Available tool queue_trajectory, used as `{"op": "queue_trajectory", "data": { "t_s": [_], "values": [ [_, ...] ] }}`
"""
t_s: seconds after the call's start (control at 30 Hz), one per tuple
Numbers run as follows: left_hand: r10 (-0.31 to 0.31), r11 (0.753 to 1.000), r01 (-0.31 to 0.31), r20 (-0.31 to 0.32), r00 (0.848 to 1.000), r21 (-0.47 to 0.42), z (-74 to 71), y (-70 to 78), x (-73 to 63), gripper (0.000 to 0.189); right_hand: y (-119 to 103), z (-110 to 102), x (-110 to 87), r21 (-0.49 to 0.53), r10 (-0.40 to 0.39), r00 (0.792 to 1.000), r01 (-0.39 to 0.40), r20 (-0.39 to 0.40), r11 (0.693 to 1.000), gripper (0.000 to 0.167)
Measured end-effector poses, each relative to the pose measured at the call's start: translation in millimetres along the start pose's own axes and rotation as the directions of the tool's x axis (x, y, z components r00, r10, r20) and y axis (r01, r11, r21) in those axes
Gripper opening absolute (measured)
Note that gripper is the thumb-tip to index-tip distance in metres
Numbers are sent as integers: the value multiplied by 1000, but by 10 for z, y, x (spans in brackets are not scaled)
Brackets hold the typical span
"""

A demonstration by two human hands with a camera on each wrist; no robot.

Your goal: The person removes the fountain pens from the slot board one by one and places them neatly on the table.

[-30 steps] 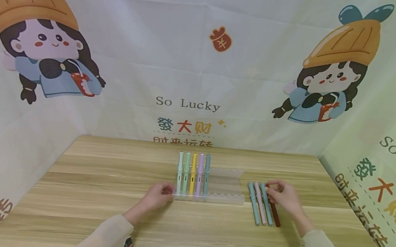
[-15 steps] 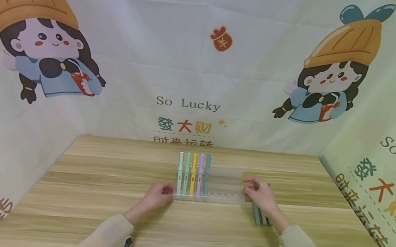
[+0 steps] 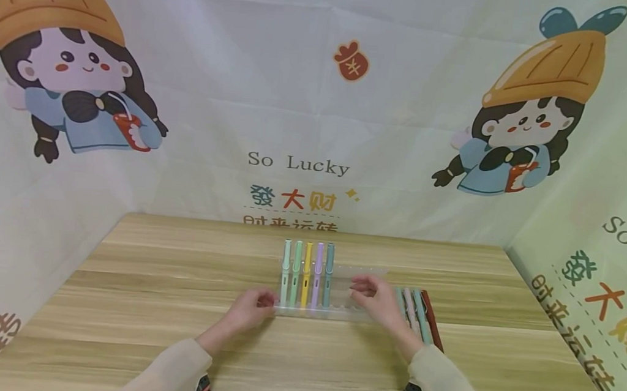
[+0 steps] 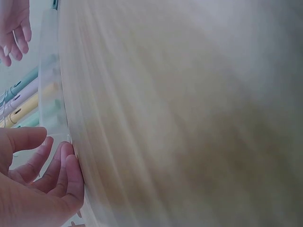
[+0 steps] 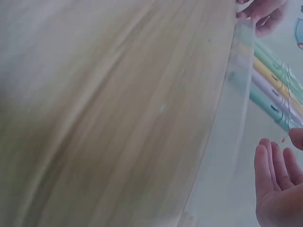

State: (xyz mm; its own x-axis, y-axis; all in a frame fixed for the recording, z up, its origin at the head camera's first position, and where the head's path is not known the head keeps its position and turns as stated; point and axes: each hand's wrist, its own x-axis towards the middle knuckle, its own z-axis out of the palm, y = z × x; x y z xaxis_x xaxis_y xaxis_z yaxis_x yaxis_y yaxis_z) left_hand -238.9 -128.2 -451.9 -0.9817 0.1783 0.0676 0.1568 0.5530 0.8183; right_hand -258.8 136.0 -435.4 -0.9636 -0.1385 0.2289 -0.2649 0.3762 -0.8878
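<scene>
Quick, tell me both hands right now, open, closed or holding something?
Left hand: fingers at the rack's left end; whether they grip it can't be told.
Right hand: open, holding nothing.

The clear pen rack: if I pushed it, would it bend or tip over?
The clear rack probably won't bend much, as its edges look straight. It's likely light, since its see-through walls look thin. It might slide rather than tip, because it looks low and wide, though its five pens could rattle.
</scene>
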Motion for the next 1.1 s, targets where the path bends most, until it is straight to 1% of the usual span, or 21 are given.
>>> {"op": "queue_trajectory", "data": {
  "t_s": [0.13, 0.3, 0.43, 0.6, 0.7, 0.8, 0.93, 1.1],
  "values": [
    [-6, 1000, 6, -2, 1000, -4, 2, 1, 0, 14, -30, 110, 42, 10, 6, 1000, -6, -14, 1000, 23],
    [-10, 1000, 10, -5, 1000, -6, -4, 15, -7, 15, -54, 213, 69, 31, -7, 1000, 7, -11, 999, 26],
    [-3, 1000, 3, -4, 1000, -6, -12, 23, -13, 15, -49, 284, 80, 54, -18, 1000, 19, -11, 998, 29],
    [-1, 1000, 1, -2, 1000, -3, -10, 8, -2, 15, -49, 350, 72, 88, 9, 1000, -9, -2, 996, 33],
    [-9, 1000, 9, -5, 1000, -2, -2, 4, 4, 15, -51, 374, 64, 113, 6, 1000, -6, 4, 994, 36],
    [-4, 1000, 4, -11, 1000, 1, -3, 9, -2, 14, -46, 396, 69, 133, 3, 1000, -4, 9, 991, 37],
    [3, 1000, -3, -14, 1000, -1, 2, 16, -7, 14, -33, 425, 91, 133, 11, 1000, -13, 13, 991, 38],
    [-7, 1000, 7, -13, 1000, 1, 0, 20, -11, 15, -19, 463, 126, 96, 33, 999, -34, 9, 995, 38]
  ]
}}
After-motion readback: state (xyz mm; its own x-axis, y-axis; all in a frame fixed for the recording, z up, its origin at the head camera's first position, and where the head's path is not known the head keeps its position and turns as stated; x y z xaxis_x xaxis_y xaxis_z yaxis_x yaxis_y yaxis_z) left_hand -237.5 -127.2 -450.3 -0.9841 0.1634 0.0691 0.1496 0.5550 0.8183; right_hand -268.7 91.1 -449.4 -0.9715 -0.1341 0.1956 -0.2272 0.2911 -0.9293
